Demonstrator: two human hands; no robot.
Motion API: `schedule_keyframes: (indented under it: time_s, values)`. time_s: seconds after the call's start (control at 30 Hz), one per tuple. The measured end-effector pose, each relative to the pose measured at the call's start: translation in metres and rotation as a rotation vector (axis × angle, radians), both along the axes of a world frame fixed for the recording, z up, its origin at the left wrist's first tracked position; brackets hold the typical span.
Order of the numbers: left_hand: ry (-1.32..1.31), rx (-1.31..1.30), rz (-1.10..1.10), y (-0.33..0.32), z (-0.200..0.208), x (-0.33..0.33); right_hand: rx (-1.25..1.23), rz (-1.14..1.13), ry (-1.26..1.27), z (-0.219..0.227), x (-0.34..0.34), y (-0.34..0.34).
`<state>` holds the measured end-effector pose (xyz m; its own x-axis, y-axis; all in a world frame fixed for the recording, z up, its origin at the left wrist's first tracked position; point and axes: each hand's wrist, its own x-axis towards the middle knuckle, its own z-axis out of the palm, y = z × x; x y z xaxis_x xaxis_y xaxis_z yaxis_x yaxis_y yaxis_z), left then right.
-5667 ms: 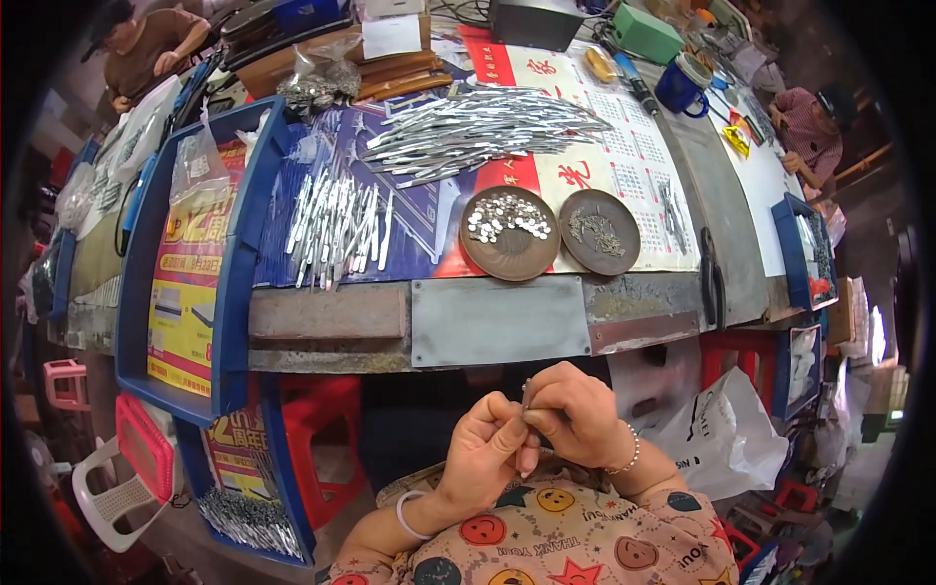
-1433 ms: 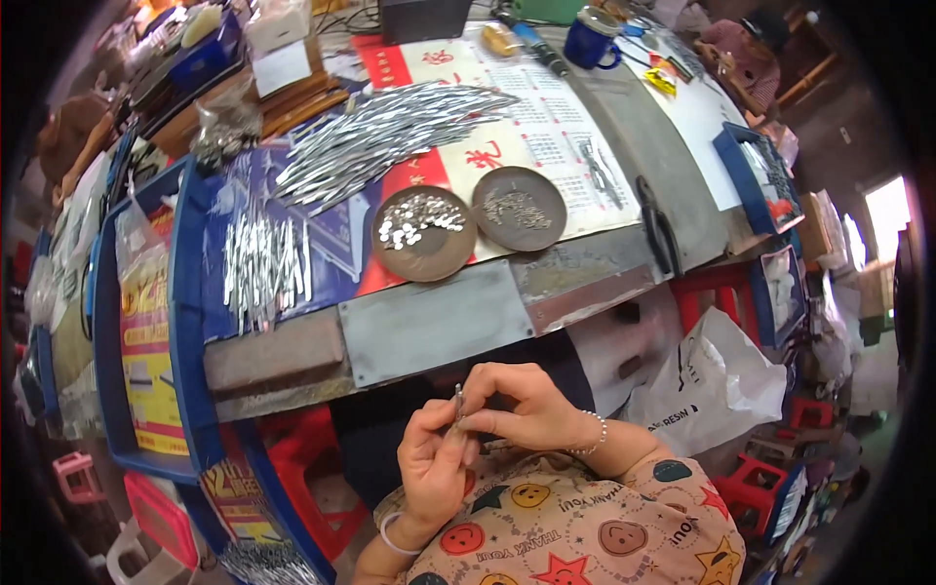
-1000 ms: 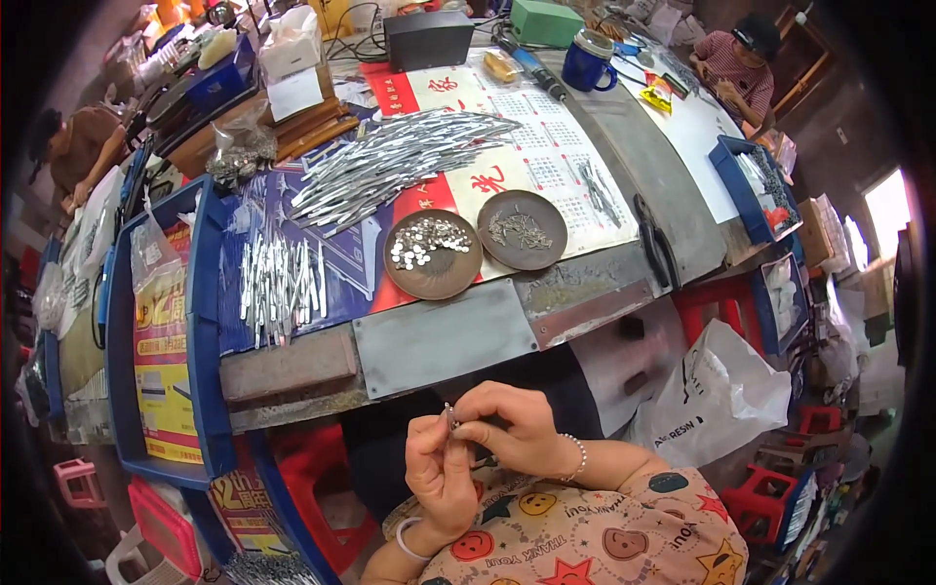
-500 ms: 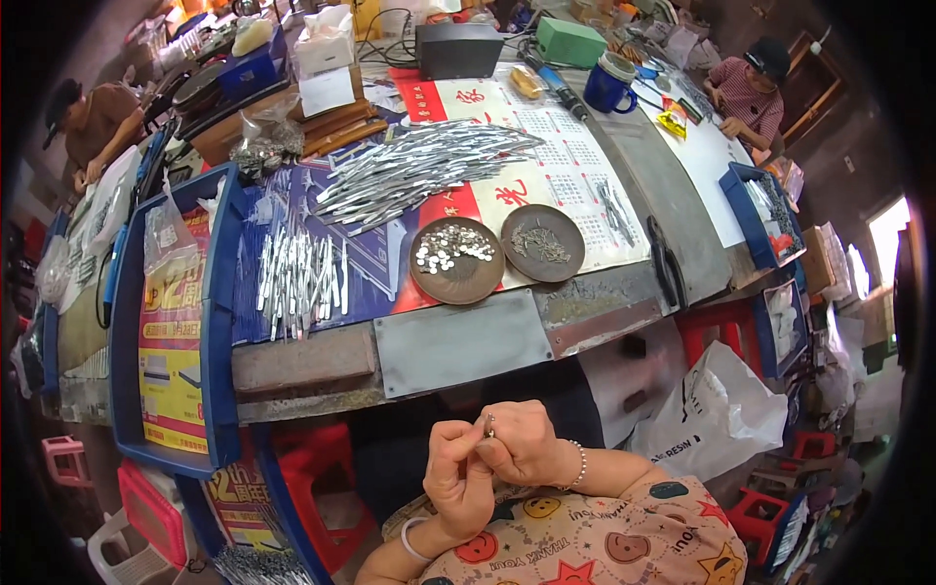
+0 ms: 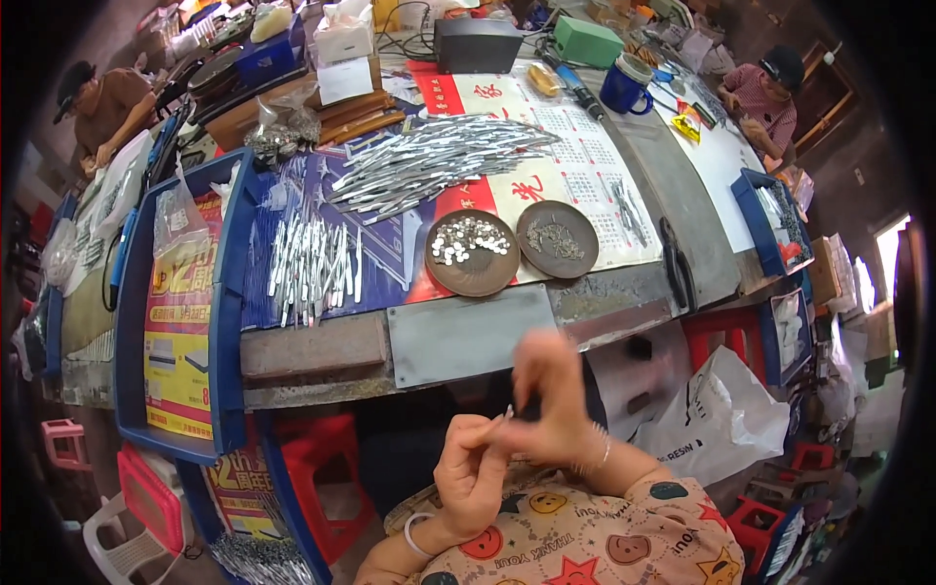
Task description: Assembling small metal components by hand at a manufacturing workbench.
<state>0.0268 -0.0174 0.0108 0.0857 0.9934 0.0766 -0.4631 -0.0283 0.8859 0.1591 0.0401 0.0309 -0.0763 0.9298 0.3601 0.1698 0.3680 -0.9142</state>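
Note:
In front of my lap, my left hand (image 5: 472, 475) is closed in a pinch, and a tiny silvery piece (image 5: 508, 412) pokes up at its fingertips; its kind is too small to make out. Right beside it, my right hand (image 5: 558, 402) is raised and smeared by motion, its thumb near the left fingertips. Beyond my hands, on the bench edge, lie two round brown dishes. The left dish (image 5: 472, 280) holds small shiny white-silver discs, while the right dish (image 5: 585, 255) holds tiny dull metal pieces. A grey metal plate (image 5: 472, 336) sits in front of them.
A large heap of thin metal strips (image 5: 439, 164) covers the bench middle, with a smaller bundle (image 5: 314, 265) to its left. Blue trays (image 5: 229, 390) stand at the left. Pliers (image 5: 675, 263) lie right of the dishes. Two people sit at the far left and far right.
My right hand has lifted up and away from the left hand's fingertips, its fingers rising toward the bench. The left hand keeps its pinch. The whole view has shifted slightly.

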Motion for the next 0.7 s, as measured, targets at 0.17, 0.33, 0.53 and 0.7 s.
schedule_keyframes:
  time_s: [0.17,0.33,0.53,0.7]
  values:
    - [-0.151,-0.053,0.005,0.002,-0.009,0.000,0.182,0.128,0.049,-0.001,-0.008,-0.013]
    - [-0.107,-0.060,0.102,0.002,-0.004,-0.006,0.051,-0.107,0.076,-0.015,-0.013,-0.001]
    - [-0.024,0.028,0.151,0.007,-0.003,-0.009,0.189,0.145,-0.147,-0.016,-0.016,0.003]
    - [-0.089,-0.011,0.147,0.004,-0.013,-0.005,0.141,0.124,-0.309,-0.023,-0.019,0.006]
